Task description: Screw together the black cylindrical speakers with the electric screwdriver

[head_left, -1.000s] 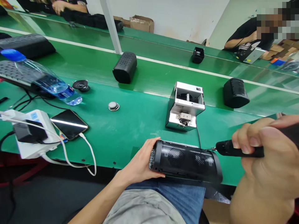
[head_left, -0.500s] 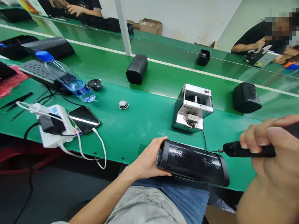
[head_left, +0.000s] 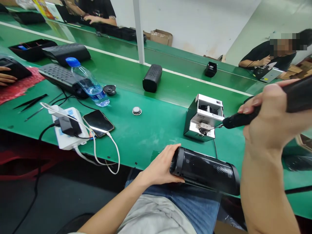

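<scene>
My left hand (head_left: 162, 164) grips the left end of a long black cylindrical speaker housing (head_left: 206, 170) lying across the near edge of the green table. My right hand (head_left: 270, 117) is closed round a black electric screwdriver (head_left: 246, 118), raised above the table. Its bit tip touches the outlet of a small silver screw feeder box (head_left: 204, 117) standing just behind the housing.
On the left lie a white power strip (head_left: 67, 128), a phone (head_left: 98, 123) with a white cable, a water bottle (head_left: 86, 81), a small speaker driver (head_left: 109, 89), a round metal part (head_left: 136, 111) and tweezers. Black speakers (head_left: 152, 78) sit on the conveyor. Other people work at the left and far side.
My right hand lifted the screwdriver from the right end of the housing up to the feeder box. The left hand rolled the housing slightly. The view shifted left.
</scene>
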Demonstrator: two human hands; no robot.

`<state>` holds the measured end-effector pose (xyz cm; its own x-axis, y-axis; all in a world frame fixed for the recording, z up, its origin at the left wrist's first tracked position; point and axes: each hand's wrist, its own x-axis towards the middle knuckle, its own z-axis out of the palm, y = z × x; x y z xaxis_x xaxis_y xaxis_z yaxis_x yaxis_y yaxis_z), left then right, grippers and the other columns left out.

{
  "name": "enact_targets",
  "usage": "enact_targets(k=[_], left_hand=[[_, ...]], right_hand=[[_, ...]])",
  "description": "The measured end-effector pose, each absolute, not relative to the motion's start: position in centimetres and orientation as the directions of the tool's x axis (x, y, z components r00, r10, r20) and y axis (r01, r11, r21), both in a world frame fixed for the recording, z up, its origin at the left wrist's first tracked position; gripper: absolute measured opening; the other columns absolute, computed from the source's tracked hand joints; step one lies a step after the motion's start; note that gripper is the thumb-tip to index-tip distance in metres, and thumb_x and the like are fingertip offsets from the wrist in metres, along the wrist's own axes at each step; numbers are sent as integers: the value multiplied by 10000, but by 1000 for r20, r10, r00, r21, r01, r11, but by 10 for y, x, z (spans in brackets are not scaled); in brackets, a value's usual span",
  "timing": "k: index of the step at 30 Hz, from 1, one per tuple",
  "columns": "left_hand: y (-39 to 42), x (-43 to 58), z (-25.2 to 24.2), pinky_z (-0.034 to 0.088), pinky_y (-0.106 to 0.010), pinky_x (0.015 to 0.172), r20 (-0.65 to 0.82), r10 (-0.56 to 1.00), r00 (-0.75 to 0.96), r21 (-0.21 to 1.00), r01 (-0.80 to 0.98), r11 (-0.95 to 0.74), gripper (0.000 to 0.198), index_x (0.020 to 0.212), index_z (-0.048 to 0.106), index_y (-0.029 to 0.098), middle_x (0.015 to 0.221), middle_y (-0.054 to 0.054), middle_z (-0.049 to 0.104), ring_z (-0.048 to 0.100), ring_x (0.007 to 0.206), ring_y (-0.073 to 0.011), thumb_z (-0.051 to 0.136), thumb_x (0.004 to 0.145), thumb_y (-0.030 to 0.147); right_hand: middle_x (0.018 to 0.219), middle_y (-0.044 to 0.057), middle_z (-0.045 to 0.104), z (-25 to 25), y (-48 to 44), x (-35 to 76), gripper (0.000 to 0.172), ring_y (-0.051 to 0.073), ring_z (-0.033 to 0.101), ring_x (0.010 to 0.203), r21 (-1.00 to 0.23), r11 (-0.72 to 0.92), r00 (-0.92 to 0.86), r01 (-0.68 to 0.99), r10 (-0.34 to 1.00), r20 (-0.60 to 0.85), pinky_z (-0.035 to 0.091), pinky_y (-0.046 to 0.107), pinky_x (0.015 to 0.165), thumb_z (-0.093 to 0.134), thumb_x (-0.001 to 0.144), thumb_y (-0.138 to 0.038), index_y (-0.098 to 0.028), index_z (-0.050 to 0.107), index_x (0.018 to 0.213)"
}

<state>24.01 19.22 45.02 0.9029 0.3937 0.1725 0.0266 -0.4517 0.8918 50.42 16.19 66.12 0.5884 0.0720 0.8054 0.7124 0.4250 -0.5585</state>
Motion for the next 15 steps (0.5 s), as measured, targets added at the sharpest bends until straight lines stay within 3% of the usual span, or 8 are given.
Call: enact_targets(k=[15], left_hand=[[191, 240, 452, 466, -685, 1354, 174, 393, 903, 878, 38, -477, 1362, 1775, 261, 313, 1737, -217, 485, 499, 1641, -464, 1130, 730, 399]], right_hand=[[538, -56, 516, 666, 162, 504, 110, 156, 468, 362, -587, 516, 621, 624, 128, 773, 355, 290, 310, 697, 699, -252, -217, 650, 791]])
